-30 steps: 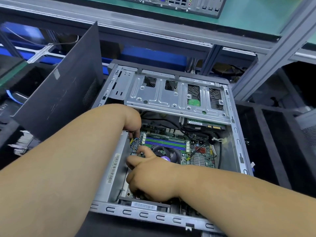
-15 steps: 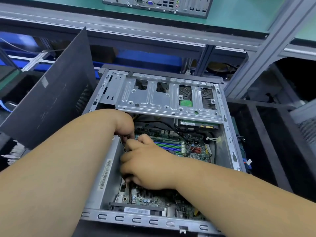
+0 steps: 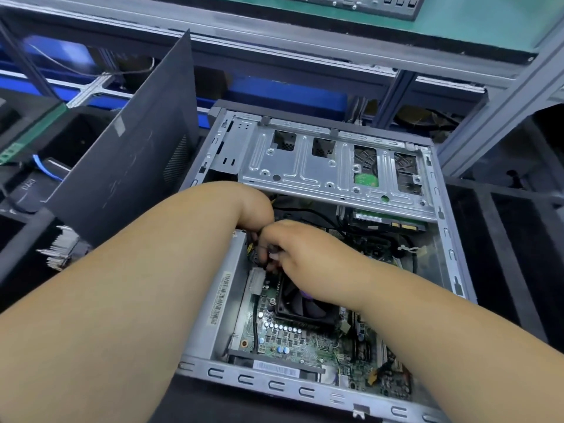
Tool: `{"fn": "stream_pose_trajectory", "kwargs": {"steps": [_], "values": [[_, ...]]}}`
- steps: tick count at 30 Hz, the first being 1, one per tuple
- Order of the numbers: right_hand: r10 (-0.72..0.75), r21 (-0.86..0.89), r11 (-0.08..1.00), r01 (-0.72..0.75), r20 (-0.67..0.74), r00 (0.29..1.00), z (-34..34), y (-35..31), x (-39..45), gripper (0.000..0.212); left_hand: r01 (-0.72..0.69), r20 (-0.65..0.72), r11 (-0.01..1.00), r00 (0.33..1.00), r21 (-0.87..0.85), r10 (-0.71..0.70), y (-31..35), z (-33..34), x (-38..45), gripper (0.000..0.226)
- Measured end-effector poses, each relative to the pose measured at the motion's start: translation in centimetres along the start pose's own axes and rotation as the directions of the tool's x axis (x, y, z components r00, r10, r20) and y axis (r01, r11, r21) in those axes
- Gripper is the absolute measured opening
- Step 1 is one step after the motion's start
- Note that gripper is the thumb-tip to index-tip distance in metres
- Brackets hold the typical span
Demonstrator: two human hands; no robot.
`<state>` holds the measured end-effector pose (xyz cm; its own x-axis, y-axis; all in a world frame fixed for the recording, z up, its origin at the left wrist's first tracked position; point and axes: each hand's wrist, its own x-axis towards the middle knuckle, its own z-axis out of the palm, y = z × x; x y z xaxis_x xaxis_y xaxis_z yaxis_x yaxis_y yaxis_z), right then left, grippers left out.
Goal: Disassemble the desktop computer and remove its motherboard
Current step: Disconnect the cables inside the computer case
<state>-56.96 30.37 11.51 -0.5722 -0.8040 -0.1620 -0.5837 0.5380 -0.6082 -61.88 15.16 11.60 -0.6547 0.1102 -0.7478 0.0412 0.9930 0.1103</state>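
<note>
The open desktop case (image 3: 448, 245) lies on its side with the green motherboard (image 3: 308, 343) inside. A black CPU fan (image 3: 302, 306) sits on the board. Both hands meet at the board's upper left, beside the grey power supply (image 3: 222, 300). My left hand (image 3: 256, 209) reaches down over the supply's far end, its fingers hidden. My right hand (image 3: 299, 248) is curled on a dark cable connector (image 3: 259, 254) with yellow and black wires, just above a white socket (image 3: 255, 280).
A metal drive cage (image 3: 329, 169) spans the far half of the case, with a drive (image 3: 387, 219) under it. The removed black side panel (image 3: 131, 154) leans at the left. Dark bins flank the case, and a grey frame post (image 3: 500, 111) rises at right.
My right hand has moved up from the fan area to meet my left hand at the cable connector. The view has shifted, and the fan and lower board now show.
</note>
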Motion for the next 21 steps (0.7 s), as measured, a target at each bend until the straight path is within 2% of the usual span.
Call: {"fn": "stream_pose_trajectory", "kwargs": {"steps": [3,7,9,11,13,16,19,21], "values": [[-0.056,0.084,0.995,0.052,0.05,0.997,-0.1,-0.4,0.0,0.028,-0.008,0.024,0.999,1.0,0.053,0.007,0.0,-0.1,-0.2,0.021],[-0.101,0.142,0.986,0.087,0.094,0.991,-0.5,-0.7,-0.3,0.028,0.023,-0.028,0.999,0.999,-0.025,-0.024,0.2,0.0,-0.6,0.017],[-0.072,0.052,0.997,0.065,0.161,0.984,-0.9,-0.5,-0.4,0.033,0.041,-0.054,0.996,0.998,-0.077,-0.045,0.1,0.2,-0.3,0.013],[-0.022,-0.149,0.987,0.064,0.268,0.963,-1.4,0.0,-0.7,0.031,0.038,-0.048,0.991,0.998,-0.129,-0.044,0.1,0.4,-0.2,0.012],[0.005,-0.196,0.979,0.064,0.33,0.944,-2.0,0.1,-1.0,0.027,0.035,-0.035,0.977,0.998,-0.212,-0.043,0.2,0.5,-0.1,0.014],[-0.024,-0.098,0.994,0.051,0.266,0.964,-2.5,-0.1,-1.3,0.032,0.027,-0.056,0.972,0.998,-0.234,-0.041,0.4,0.5,-0.2,0.009],[-0.025,-0.213,0.975,0.055,0.138,0.99,-2.7,0.4,-1.1,0.014,0.017,-0.047,0.975,0.998,-0.221,-0.028,0.5,0.4,-0.3,0.023],[-0.005,-0.265,0.964,0.03,0.093,0.996,-2.6,0.7,-0.9,0.01,0.008,-0.021,0.972,1.0,-0.236,-0.013,0.5,0.5,-0.4,0.026]]}}
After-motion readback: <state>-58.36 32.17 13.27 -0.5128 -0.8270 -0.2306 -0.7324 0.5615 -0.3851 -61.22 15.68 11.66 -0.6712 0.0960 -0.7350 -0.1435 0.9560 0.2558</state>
